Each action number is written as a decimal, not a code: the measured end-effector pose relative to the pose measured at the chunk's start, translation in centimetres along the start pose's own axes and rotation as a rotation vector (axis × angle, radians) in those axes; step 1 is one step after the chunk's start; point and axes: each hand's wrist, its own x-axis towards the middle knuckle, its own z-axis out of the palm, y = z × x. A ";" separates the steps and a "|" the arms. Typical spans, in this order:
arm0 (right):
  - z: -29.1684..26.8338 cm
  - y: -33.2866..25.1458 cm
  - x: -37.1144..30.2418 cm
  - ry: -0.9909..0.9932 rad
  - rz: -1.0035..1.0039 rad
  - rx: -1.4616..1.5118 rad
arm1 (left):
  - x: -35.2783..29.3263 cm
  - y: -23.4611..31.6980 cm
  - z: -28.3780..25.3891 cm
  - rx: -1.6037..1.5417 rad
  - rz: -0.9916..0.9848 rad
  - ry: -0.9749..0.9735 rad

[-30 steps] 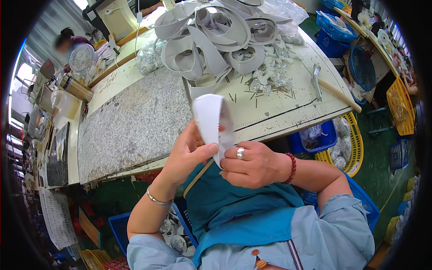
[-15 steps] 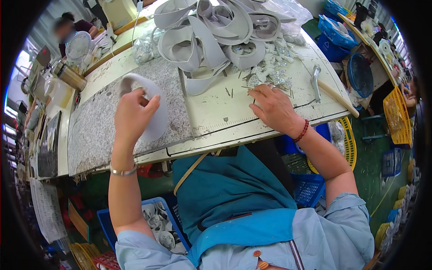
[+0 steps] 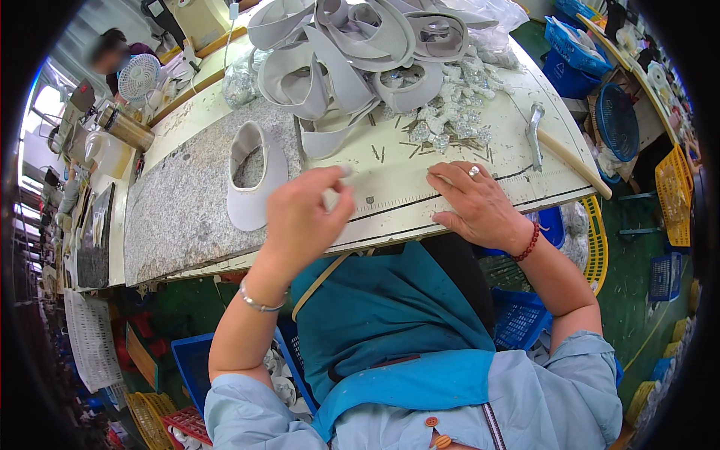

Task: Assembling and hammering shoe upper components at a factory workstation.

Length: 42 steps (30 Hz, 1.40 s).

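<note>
A pale grey shoe upper (image 3: 276, 172) stands on the speckled stone slab (image 3: 176, 202), its oval opening facing up. My left hand (image 3: 309, 219) is just right of it, apart from it, thumb and forefinger spread with nothing visible between them; its edges are slightly smeared. Over the table's near edge, my right hand (image 3: 480, 201) has its thumb away from its bent fingers, and I see nothing in it. Small dark slivers (image 3: 450, 147) lie scattered beyond those fingers. More grey uppers (image 3: 360, 52) are heaped at the far side.
A hammer (image 3: 551, 146) with a wooden handle lies at the table's right. Clear glittery pieces (image 3: 457, 97) are piled beside the heap of uppers. Below the table are blue baskets (image 3: 516, 315) and a yellow basket (image 3: 596, 244). A person (image 3: 112, 56) sits at the far left.
My left hand has let go of the shoe upper and moved right toward the table's middle. The upper now rests on the slab. My right hand has shifted slightly in view.
</note>
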 end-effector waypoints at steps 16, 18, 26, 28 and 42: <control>-0.1 -0.1 -3.7 0.118 -0.099 0.066 | 9.4 1.3 12.3 0.293 0.412 -0.231; 0.0 0.3 -3.9 0.144 -0.093 0.093 | 9.5 1.2 12.1 0.296 0.406 -0.237; 0.2 0.4 -4.2 0.201 -0.100 0.110 | 8.7 0.4 9.3 0.031 0.246 -0.032; 0.9 0.6 -4.9 0.264 -0.132 0.053 | 8.0 0.4 8.0 -0.144 0.124 -0.079; 2.1 -0.4 -3.7 0.488 0.064 0.157 | 0.4 1.0 5.4 -1.356 -0.624 -0.272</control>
